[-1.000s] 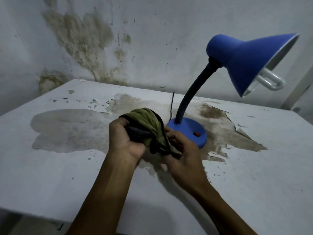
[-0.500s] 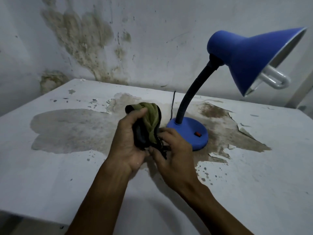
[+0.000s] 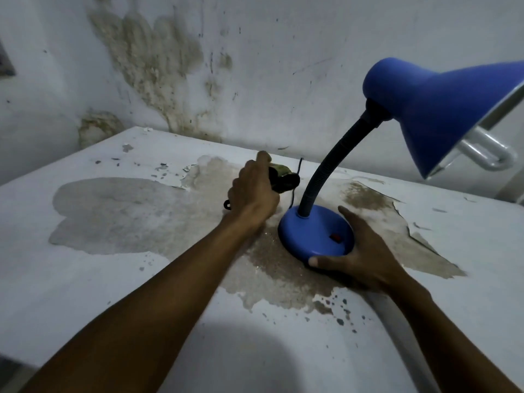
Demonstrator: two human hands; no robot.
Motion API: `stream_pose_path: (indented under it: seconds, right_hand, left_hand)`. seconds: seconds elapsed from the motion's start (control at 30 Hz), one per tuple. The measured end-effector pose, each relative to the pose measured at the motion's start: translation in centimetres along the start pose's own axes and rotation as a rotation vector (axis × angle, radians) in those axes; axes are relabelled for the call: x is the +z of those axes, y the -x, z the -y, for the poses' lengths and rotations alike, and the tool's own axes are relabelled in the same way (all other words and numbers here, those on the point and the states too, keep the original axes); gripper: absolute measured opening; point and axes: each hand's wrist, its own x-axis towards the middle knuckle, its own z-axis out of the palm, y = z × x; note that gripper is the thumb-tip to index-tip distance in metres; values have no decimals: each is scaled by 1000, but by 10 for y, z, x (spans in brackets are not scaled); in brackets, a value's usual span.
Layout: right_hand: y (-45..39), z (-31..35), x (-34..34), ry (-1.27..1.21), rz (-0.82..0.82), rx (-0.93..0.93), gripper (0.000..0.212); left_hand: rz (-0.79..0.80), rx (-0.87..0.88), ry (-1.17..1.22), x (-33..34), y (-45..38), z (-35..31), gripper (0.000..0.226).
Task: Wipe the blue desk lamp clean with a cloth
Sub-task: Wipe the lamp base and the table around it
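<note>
We hold the cloth bunched in our left hand, fingers curled tight around it so that only a dark and olive wad pokes out on the thumb side. That hand hangs above the table, just left of the lamp's neck and close to the thin black cord that runs up behind the base. We cannot tell whether the cloth touches the neck or the cord.

Our right hand grips the base from its near right side: the thumb curls along the front edge and the fingers wrap the right rim, with the palm down on the table. A small red switch sits on top of the base, just beside that hand.

The lamp stands upright on a brown, peeled patch of the white table, toward the right. Its dark neck curves up and to the right into the blue shade, which tilts down to the right, with the white bulb showing beneath its rim. The wall behind is stained and flaking.
</note>
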Motion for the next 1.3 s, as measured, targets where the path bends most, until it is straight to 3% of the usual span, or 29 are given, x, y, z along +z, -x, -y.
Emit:
stream_pose_path:
  seconds: [0.2,0.33,0.43,0.57,0.67,0.8,0.9,0.97,1.07,1.13,1.3]
  right_hand:
    - [0,-8,13,-88,-125,-52,129]
    - [0,-7,18,-137,-159,-61,128]
    - [-1,-8,20,-153,-167,-75,127]
    - [-1,-8,20,-147,-158,-107,130]
    - [-1,-10,21,-167,-166,-98,125]
    - [0,-11,21,-149,-169,-97,126]
    - [0,-11,21,-157,-172,-92,130]
    - [-2,-12,22,-165,-178,-96,130]
    - [-4,-13,22,-150,-178,-125,126]
    - [-4,-13,21,-143,-167,-127,123]
    - [-1,-11,18,-132,-160,-89,130]
  left_hand:
    - [283,89,-90,34,4,4,32]
    - [131,164,-90,30,40,9,24]
    - [74,257,-176,23,74,3,33]
    - [152,424,-132,22,105,-13,46]
    - [185,329,-35,16,83,-3,44]
    - [111,131,-138,20,46,14,43]
    - [43,88,-149,27,50,12,39]
    - [30,210,-137,29,67,7,43]
    - [211,508,-28,22,92,10,54]
    - [300,582,26,13,86,18,55]
    - [162,288,-103,17,47,25,44]
